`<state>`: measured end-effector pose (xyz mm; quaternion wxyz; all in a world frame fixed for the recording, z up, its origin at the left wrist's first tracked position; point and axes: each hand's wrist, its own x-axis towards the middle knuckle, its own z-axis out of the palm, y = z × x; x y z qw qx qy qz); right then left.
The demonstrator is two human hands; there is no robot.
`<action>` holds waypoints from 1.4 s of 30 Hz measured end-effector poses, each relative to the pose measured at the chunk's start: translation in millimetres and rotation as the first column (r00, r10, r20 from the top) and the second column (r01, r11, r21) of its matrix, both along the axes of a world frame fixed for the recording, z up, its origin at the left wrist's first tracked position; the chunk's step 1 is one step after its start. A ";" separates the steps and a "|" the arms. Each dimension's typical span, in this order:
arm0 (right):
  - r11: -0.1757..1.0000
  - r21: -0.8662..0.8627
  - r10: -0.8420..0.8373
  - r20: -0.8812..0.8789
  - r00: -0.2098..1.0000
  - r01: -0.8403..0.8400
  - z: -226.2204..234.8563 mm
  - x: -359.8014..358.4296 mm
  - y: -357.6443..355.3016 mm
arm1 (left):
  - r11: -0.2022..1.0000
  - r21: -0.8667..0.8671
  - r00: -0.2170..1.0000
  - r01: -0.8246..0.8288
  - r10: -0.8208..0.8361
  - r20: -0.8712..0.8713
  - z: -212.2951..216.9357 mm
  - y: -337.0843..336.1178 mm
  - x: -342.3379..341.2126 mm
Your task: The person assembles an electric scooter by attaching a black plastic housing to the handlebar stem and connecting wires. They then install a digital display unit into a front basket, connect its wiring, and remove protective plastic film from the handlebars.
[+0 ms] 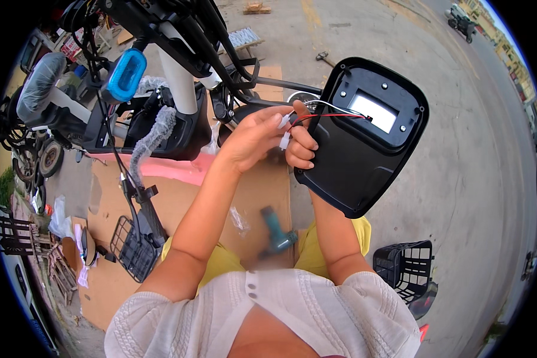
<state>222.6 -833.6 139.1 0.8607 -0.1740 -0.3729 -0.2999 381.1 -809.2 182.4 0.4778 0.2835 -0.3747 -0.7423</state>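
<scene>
My right hand (301, 146) grips the edge of a black plastic panel (355, 164), its inner side facing me. Screws and a bright rectangular window (380, 113) show in the panel's upper part. Thin red, black and white wires (334, 115) run from beside that window to my fingers. With its fingers closed, my left hand (247, 140) pinches a small white wire connector (284, 121). A second white connector (285, 141) hangs just below, by my right fingers. Left of my hands stands a partly built electric vehicle (179, 71) with a black frame and a blue-rimmed lamp (126, 74).
A green cordless drill (275, 231) lies on cardboard (244, 197) below my hands. Black wire baskets stand right (403, 268) and lower left (131, 250). Fuzzy-wrapped handlebar parts (152, 140) and hanging cables (110, 131) are at left. A hammer (325, 58) lies on the pavement beyond.
</scene>
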 end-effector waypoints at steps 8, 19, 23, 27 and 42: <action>0.997 0.064 -0.034 -0.035 0.999 0.036 0.7 -4.0 -0.6 | 1.000 0.009 0.978 -0.029 0.030 -0.208 7.7 -8.5 26.6; 0.998 0.026 0.059 -0.003 0.998 -0.059 0.7 2.1 -4.5 | 0.974 -0.045 0.975 0.222 -0.221 0.036 18.8 3.4 0.2; 0.999 0.023 0.037 -0.002 0.999 -0.037 0.6 -0.2 -4.6 | 0.988 -0.088 0.990 0.129 -0.124 0.061 0.5 -6.7 1.1; 0.999 0.034 0.011 -0.029 1.000 -0.010 -1.9 -5.0 -8.7 | 0.998 -0.058 0.999 0.039 -0.039 -0.006 -11.7 -11.2 4.0; 0.989 0.141 -0.019 -0.114 0.993 0.035 8.8 -18.9 -0.2 | 0.996 -0.009 0.983 -0.084 0.082 -0.163 5.9 -9.0 9.4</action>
